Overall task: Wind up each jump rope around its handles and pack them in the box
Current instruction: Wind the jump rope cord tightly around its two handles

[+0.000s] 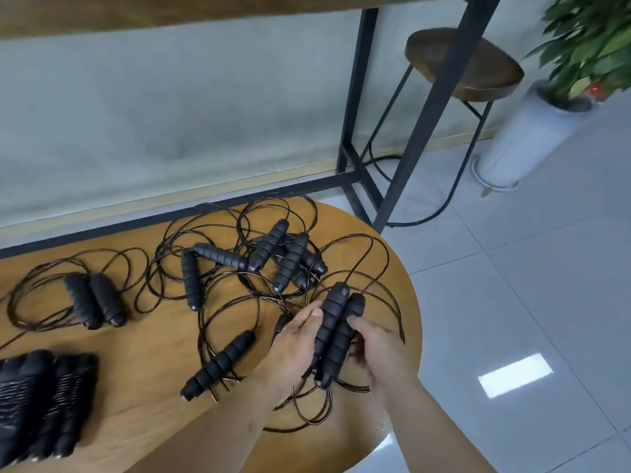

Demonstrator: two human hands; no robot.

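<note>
Two black ribbed jump rope handles (333,331) lie side by side between my hands, their thin dark rope (375,268) trailing off in loose loops. My left hand (295,343) grips them from the left, thumb on top. My right hand (380,349) holds them from the right, fingers curled round the right handle. Several more handles (290,257) lie tangled in rope on the round wooden table (143,404). A single handle (218,365) lies just left of my left hand. Wound-up ropes (41,401) lie at the lower left. No box is in view.
A pair of handles (94,300) with loose rope lies at the left. A black metal table frame (358,131) stands behind, with a wooden stool (464,63) and a potted plant in a white pot (526,138) at the right. Grey floor tiles (512,302) lie to the right.
</note>
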